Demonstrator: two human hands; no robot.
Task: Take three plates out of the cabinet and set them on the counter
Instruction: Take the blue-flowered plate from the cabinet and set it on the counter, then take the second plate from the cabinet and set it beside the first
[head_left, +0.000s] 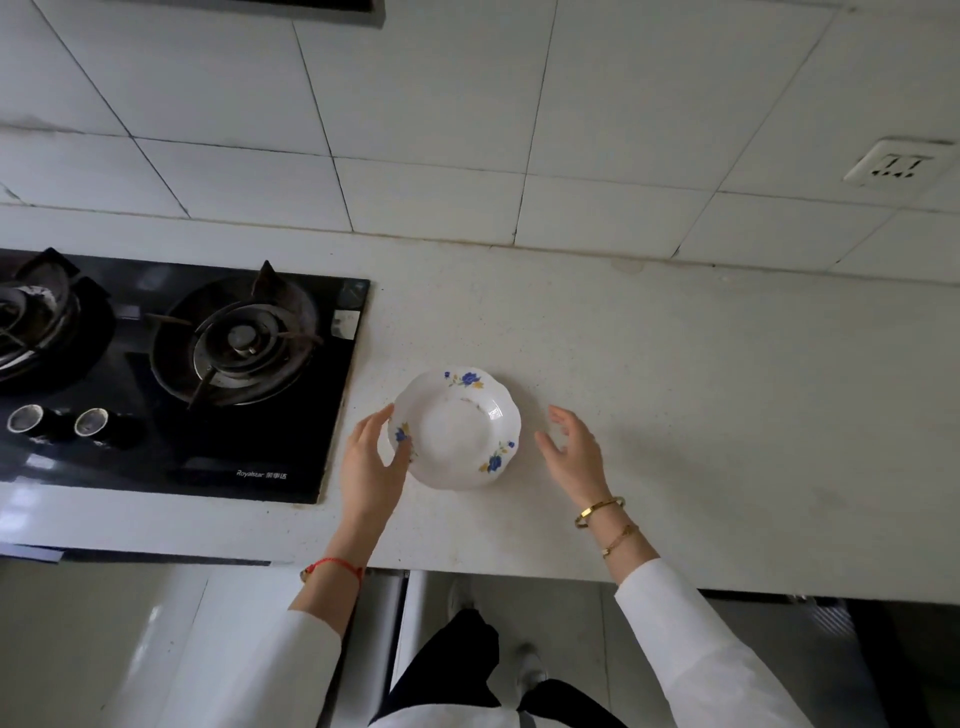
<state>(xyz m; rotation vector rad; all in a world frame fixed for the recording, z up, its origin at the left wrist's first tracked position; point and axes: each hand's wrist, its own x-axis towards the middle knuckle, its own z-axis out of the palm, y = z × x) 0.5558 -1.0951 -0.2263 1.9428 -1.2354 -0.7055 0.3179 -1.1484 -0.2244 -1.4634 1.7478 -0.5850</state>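
A white plate (454, 428) with a scalloped rim and blue and yellow flowers rests on the pale counter (675, 389), just right of the stove. My left hand (371, 462) curls at the plate's left rim, thumb and fingers touching the edge. My right hand (574, 452) hovers a short gap to the right of the plate, fingers spread, holding nothing. The open cabinet (883, 649) shows as a dark space under the counter at the lower right; its inside is hidden.
A black glass gas stove (182, 379) with two burners and two knobs (57, 421) fills the counter's left side. A tiled wall rises behind, with a socket (893, 166) at the right. The counter's front edge runs just below my wrists.
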